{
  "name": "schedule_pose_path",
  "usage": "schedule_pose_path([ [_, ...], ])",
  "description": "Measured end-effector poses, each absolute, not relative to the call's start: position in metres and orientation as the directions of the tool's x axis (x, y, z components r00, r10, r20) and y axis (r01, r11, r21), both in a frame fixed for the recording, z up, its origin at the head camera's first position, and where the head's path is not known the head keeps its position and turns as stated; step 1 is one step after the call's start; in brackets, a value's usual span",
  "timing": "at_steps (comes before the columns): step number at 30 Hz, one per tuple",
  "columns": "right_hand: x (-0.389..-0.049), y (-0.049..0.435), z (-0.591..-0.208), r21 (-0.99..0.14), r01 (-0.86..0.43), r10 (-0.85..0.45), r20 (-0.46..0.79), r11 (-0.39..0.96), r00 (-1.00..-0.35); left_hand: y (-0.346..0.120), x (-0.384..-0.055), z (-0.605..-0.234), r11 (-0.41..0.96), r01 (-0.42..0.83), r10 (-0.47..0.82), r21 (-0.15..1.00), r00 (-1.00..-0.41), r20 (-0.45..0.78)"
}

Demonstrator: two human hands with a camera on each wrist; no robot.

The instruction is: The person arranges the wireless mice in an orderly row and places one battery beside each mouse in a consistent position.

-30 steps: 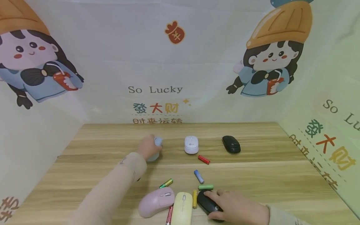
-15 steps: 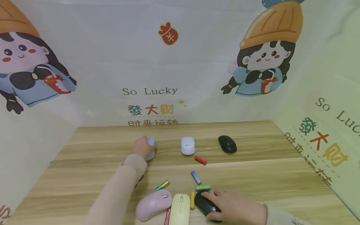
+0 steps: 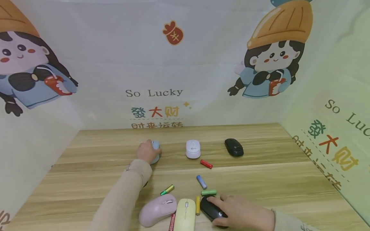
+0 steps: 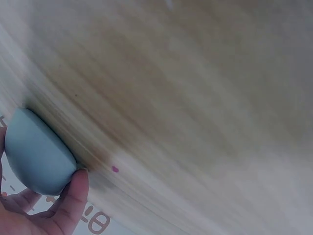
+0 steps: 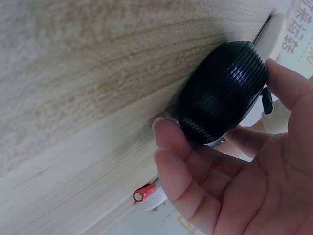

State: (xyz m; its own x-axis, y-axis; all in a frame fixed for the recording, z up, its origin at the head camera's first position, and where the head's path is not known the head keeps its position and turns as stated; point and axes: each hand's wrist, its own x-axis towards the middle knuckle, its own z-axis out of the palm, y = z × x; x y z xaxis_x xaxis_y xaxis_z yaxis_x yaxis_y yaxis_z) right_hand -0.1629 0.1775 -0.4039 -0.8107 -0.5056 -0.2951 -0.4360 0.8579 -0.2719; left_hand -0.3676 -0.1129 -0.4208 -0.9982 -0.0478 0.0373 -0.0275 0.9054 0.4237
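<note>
At the back left of the table, my left hand [image 3: 145, 151] grips a light blue computer mouse [image 3: 155, 149] from its sides. In the left wrist view, thumb and fingers hold the rounded end of the blue mouse [image 4: 39, 152], which sits on the wood. At the front right, my right hand [image 3: 241, 210] holds a black mouse [image 3: 210, 207] with ribbed sides, fingers along both flanks; the right wrist view shows the ribs of the black mouse [image 5: 222, 93]. A green battery [image 3: 208, 192] and a yellow battery [image 3: 198, 205] lie close beside it.
A white mouse [image 3: 193, 149] and another black mouse [image 3: 234, 147] stand at the back. Pink [image 3: 158, 210] and yellow [image 3: 185, 215] mice sit in front. Red [image 3: 206, 164], blue [image 3: 201, 182], green-gold [image 3: 167, 189] and dark red [image 3: 171, 222] batteries lie around. Printed cloth [image 3: 110, 70] encloses the table.
My left hand and the blue mouse have shifted slightly left, away from the white mouse, and then stayed nearly still. The head view has turned a little. My right hand keeps its hold.
</note>
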Motion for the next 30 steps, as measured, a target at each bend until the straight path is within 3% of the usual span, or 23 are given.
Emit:
schedule_pose_path([
  [11,-0.164,0.178,-0.403,-0.267,-0.441,-0.507,-0.276,0.857,-0.817,-0.111,-0.370,-0.418,0.909,-0.024,-0.034,0.416,-0.999,0.018],
  [17,-0.163,0.176,-0.402,-0.250,-0.440,-0.500,-0.295,0.863,-0.814,-0.113,-0.360,-0.400,0.887,0.073,0.079,0.457,-0.997,0.004],
  [25,-0.162,0.178,-0.401,-0.273,-0.423,-0.493,-0.296,0.864,-0.818,-0.101,-0.293,-0.372,0.865,0.353,0.341,0.357,-0.935,0.099],
  [30,-0.163,0.176,-0.403,-0.278,-0.401,-0.476,-0.301,0.873,-0.826,-0.099,-0.237,-0.385,0.812,0.448,0.470,0.374,-0.882,0.037],
])
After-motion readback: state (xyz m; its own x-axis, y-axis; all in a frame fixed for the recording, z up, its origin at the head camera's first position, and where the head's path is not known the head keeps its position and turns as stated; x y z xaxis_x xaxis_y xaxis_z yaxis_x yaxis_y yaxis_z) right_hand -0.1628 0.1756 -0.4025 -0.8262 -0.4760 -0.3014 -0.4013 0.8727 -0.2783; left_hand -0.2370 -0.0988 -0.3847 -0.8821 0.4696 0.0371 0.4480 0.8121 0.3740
